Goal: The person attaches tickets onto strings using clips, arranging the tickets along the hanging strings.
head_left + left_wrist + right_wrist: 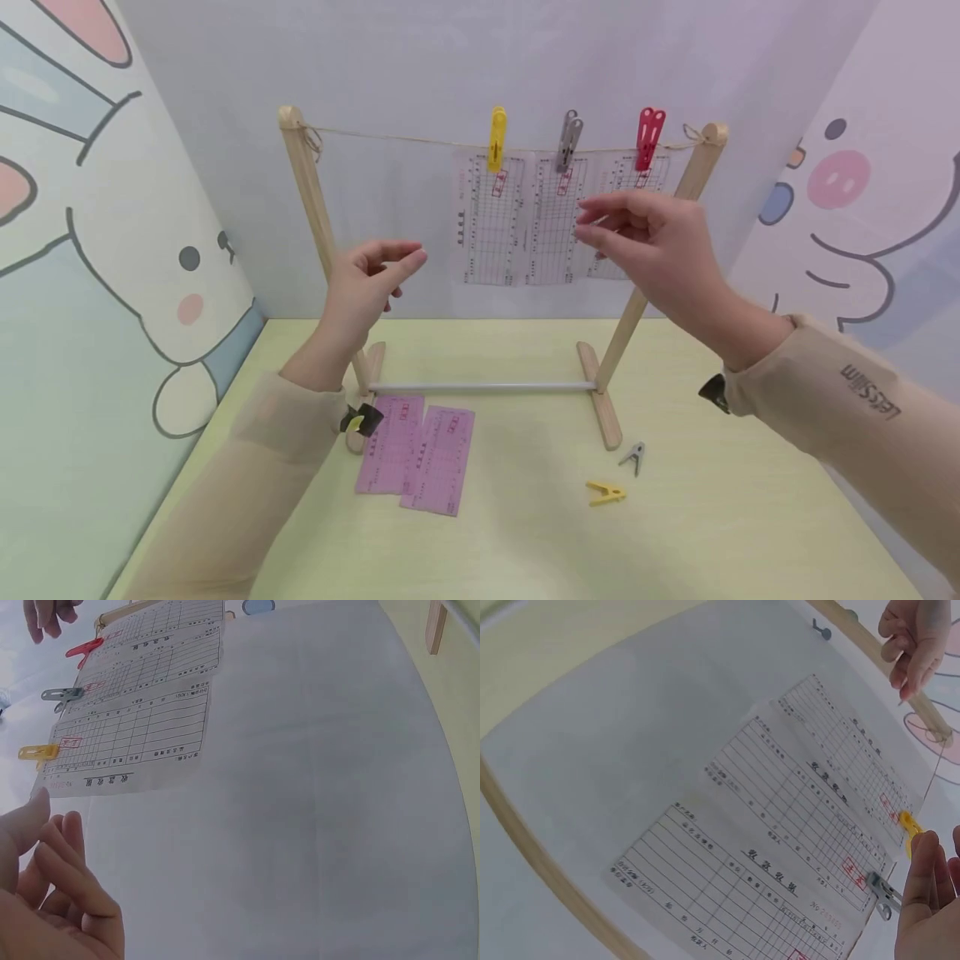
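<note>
Three white printed receipt slips hang side by side from a string (390, 136). A yellow clothespin (497, 137) clips the left slip (491, 229), a grey clothespin (568, 142) the middle slip (551, 229), and a red clothespin (649, 137) the right slip (611, 173). My right hand (660, 237) is in front of the right slip and hides part of it; its thumb and fingers are bent, apart and hold nothing. Left of the slips, my left hand (371, 279) hovers with loosely bent fingers and nothing between them. The left wrist view shows its thumb (26, 821) apart from the fingers.
The string runs between two wooden posts (311, 196) joined low by a white bar (480, 387). Two pink slips (442, 467) lie overlapping on the table at front left. A grey clothespin (635, 457) and a yellow clothespin (606, 493) lie at front right.
</note>
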{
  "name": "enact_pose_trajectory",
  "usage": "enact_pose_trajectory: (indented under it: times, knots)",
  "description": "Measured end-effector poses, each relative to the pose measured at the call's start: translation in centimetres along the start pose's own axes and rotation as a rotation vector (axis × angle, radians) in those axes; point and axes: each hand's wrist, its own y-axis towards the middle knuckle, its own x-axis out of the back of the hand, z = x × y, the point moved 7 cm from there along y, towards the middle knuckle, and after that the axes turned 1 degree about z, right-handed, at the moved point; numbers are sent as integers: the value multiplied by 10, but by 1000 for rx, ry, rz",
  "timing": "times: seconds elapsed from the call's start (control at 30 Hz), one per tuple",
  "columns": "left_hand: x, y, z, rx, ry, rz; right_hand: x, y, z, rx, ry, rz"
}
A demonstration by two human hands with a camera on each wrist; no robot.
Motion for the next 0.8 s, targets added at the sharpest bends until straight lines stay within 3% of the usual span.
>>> enact_pose_trajectory:
  times: [0.2, 0.57, 0.8]
  knots:
    - [-2, -13, 12, 22, 30, 23, -2, -22, -8, 16, 15, 39]
    - [-5, -32, 34, 28, 51, 46, -4, -59, -27, 3, 58, 39]
    - [-4, -40, 48, 29, 82, 42, -4, -79, -39, 27, 14, 11]
